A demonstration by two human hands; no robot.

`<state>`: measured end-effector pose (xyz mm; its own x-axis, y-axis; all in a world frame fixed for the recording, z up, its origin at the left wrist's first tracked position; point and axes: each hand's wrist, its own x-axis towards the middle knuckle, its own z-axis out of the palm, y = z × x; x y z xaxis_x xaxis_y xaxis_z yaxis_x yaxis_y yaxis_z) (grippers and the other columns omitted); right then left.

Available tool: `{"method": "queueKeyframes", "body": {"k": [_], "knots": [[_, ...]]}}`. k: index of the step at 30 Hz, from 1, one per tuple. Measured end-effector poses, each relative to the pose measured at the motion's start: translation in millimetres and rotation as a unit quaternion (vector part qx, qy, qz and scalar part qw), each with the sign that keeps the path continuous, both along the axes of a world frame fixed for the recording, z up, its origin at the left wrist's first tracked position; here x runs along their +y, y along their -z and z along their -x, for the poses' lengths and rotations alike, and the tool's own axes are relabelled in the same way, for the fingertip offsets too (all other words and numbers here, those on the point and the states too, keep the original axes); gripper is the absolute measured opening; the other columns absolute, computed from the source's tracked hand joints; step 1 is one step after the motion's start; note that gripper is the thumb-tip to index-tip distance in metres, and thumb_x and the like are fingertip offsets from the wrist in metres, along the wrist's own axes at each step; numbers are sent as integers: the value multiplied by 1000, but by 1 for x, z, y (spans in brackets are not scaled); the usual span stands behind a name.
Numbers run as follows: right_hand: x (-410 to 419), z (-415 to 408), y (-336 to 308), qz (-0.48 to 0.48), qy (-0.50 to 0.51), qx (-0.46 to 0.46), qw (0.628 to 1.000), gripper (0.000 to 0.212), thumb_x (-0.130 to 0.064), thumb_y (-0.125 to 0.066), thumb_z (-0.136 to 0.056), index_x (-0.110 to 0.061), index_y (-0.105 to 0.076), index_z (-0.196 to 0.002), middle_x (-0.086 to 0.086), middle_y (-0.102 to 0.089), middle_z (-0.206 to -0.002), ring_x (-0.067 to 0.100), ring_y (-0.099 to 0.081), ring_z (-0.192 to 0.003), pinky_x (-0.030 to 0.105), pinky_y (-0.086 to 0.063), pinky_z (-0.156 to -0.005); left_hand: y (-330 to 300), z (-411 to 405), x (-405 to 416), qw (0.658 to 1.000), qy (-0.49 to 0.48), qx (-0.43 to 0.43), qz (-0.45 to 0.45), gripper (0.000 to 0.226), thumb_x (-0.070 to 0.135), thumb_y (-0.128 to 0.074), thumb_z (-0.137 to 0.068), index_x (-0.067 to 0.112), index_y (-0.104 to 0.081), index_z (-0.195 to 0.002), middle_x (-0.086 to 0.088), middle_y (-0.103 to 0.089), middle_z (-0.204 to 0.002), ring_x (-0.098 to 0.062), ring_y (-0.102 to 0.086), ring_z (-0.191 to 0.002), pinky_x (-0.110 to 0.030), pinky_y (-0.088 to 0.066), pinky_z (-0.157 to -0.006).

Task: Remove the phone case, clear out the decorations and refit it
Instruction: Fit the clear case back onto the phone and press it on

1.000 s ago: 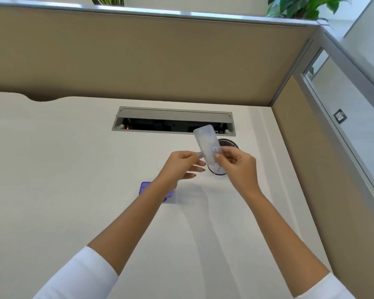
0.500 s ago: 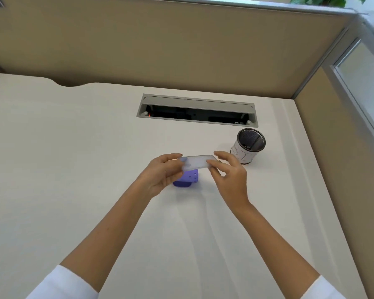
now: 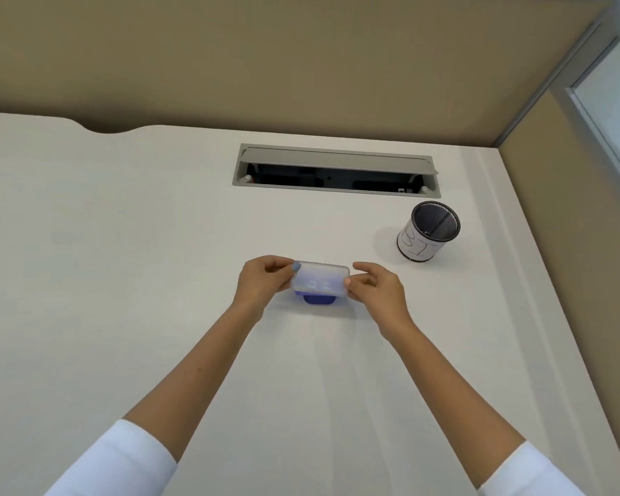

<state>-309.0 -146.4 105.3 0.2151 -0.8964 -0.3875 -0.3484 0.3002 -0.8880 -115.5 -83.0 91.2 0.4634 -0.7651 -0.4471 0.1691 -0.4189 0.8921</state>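
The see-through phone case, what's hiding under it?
Under the clear phone case, held by the left hand and right hand, a purple phone lies on the desk. Only its near edge shows plainly; the rest is blurred through the case.

I hold the phone case [image 3: 321, 279] sideways between my left hand [image 3: 262, 282] and right hand [image 3: 378, 288], above the phone [image 3: 319, 300] on the desk [image 3: 122, 263]. The pen cup [image 3: 428, 231] stands to the right, the cable tray [image 3: 337, 170] behind.

You're at an office cubicle: tan partition panels [image 3: 301, 59], a white desk [image 3: 104, 263] with cable hatch [image 3: 337, 170], mesh pen cup [image 3: 428, 230].
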Motion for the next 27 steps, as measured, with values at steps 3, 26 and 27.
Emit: {"method": "queueKeyframes", "body": {"k": [3, 26, 27], "knots": [[1, -7, 9, 3, 20, 34, 999, 20, -6, -69, -80, -11, -69, -100, 1, -68, -75, 21, -66, -76, 42, -54, -90, 12, 0, 1, 999, 7, -43, -10, 8, 18, -74, -81, 12, -74, -86, -4, -74, -87, -18, -69, -81, -32, -57, -83], [-22, -16, 43, -33, 55, 70, 996, 12, -21, -63, -86, -12, -70, -83, 1, -68, -81, 24, -64, -82, 38, -55, -84, 35, 3, -10, 990, 13, -121, -74, 41, 33, -57, -93, -5, -66, -82, -12, -70, -77, -19, -64, -60, -43, -57, -77], [-23, -16, 44, -52, 47, 73, 995, 17, -24, -61, -87, -10, -69, -80, 4, -67, -78, 24, -63, -77, 40, -54, -82, 36, 1, -10, 992, 19, -95, -84, 44, 35, -57, -93, -7, -64, -84, -12, -69, -76, -21, -64, -60, -42, -57, -77]]}}
